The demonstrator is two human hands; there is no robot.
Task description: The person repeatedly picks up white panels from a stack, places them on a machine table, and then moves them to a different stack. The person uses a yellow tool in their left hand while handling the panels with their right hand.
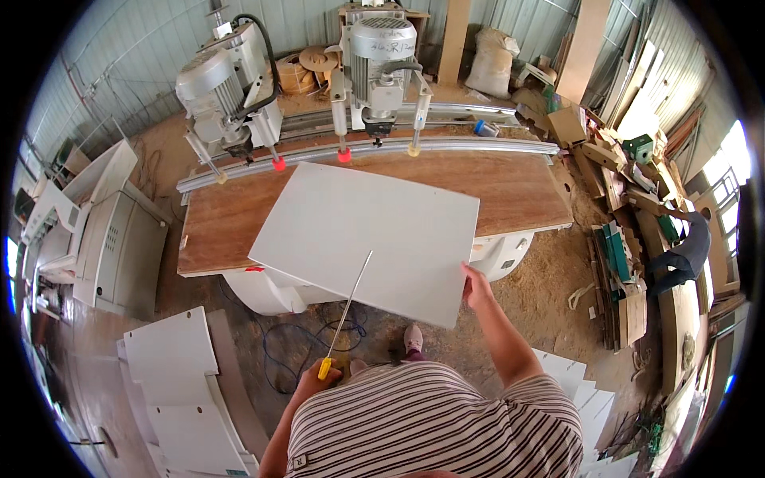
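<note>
A large white panel (382,231) lies slanted across the brown worktable (231,211) of a drilling machine, its near part jutting past the table's front edge. My right hand (476,287) grips the panel's right edge close to its near right corner. Low and near my body, my left hand (317,379) is closed round the yellow handle of a long screwdriver (348,307). The screwdriver's thin metal shaft points up and away, its tip appearing in front of the panel. Whether the tip touches the panel I cannot tell.
Two motor drill heads (382,60) with red-tipped and yellowish-tipped posts stand behind the panel along a metal rail (478,145). White panels with holes (171,350) are stacked at lower left; more white panels (586,398) lie at lower right. Blue cable (279,362) coils underfoot. Another person (689,243) bends by wood scraps.
</note>
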